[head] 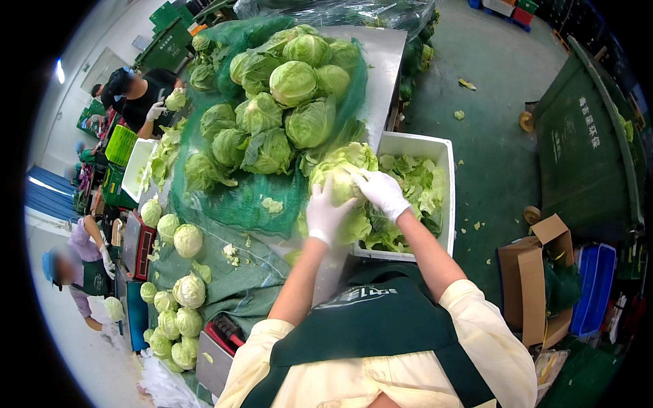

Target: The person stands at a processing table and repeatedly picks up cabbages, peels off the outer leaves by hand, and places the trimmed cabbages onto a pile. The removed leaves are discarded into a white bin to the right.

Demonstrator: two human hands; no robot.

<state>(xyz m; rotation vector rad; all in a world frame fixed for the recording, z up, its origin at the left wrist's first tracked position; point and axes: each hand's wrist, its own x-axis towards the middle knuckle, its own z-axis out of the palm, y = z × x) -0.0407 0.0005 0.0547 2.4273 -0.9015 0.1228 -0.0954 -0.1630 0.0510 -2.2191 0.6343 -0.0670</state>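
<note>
A pale green cabbage (334, 179) with loosened outer leaves is between my two white-gloved hands at the table edge. My left hand (326, 211) holds its near side with fingers spread over it. At its upper right, the fingers of my right hand (382, 194) are bent against the outer leaves. A slim pale strip shows at those fingertips; whether it is a leaf rib or a blade I cannot tell. Just right stands a white foam box (449, 194) holding torn leaves (421, 186). Beyond my hands, untrimmed cabbages (293, 84) are heaped on a green mesh sack (245, 201).
Trimmed cabbages (187, 240) and a scale (139, 239) sit on the left, with another scale (219, 352) near my left elbow. Co-workers (145, 102) stand across the table. At right are a large green bin (586, 143), a cardboard box (530, 285) and a blue crate (594, 290).
</note>
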